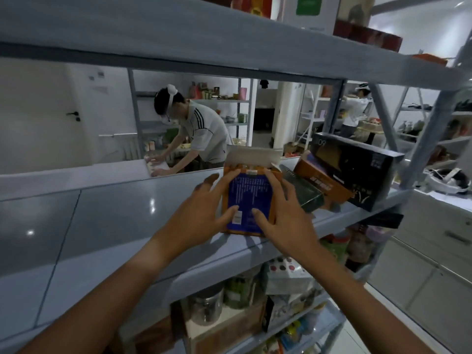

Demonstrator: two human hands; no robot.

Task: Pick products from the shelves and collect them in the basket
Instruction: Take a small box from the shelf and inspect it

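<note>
An orange box with a blue panel [249, 198] stands on the grey shelf [115, 221], its top flap open. My left hand [201, 215] holds its left side, with the thumb on the blue front. My right hand [283, 213] grips its right side, thumb also on the front. No basket is in view.
Right of the box lie a dark green box [306, 194], an orange box [324, 182] and a large black box [357, 169]. Jars and packets [242, 292] fill the shelf below. A shelf board [178, 37] runs overhead. A person [196, 134] bends behind the rack, another [357, 108] stands far right.
</note>
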